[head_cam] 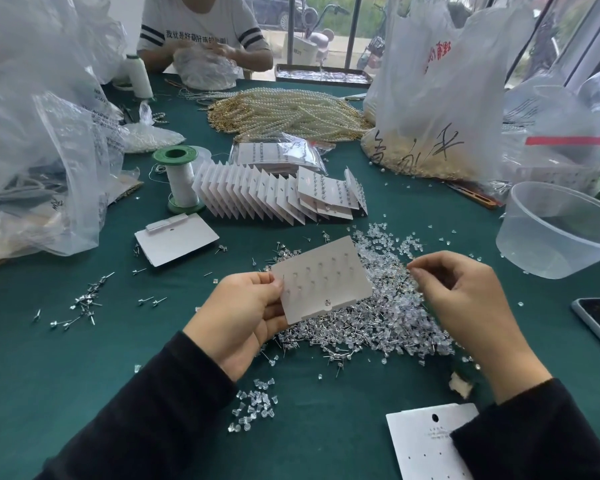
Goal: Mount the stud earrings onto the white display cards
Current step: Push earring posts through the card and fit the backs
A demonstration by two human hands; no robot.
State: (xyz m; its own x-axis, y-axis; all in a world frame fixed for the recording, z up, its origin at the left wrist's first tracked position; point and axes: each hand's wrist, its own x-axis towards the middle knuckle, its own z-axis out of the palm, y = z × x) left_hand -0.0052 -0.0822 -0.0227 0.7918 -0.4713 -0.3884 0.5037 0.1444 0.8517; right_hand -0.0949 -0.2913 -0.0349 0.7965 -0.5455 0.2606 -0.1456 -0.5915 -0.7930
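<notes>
- Head view, done so far: a fanned row of white filled cards (257,199) lies across the upper middle of the frame. Just behind it, a clear flat plastic bag (278,152) holds more studded cards. I judge a fair batch finished.
- In hand: the left hand (243,317), at lower centre, pinches the white rectangular paper display card (323,278) by its left edge, thumb on top. The card hangs tilted above the heap. Rows of pale bumps show on it, and one small stud sits near its bottom edge, so it looks partly filled.
- The right hand (465,299), right of centre, has thumb and forefinger pressed together just beside the card's right edge. Whether a stud or a backing sits between them is too small to tell.
- Left to do: a big heap of silver stud earrings and clear plastic backs (378,327) lies on the dark green tablecloth (84,375) under both hands. A blank white punched card (420,445) waits at lower right, another plain white card (177,239) at left of centre. Much remains, by my reckoning.
- Containers: a translucent round plastic tub (551,237) at the right edge shows nothing clearly inside.
- A tall white plastic carrier bag (430,98) at upper right holds a pale golden mass of small pieces.
</notes>
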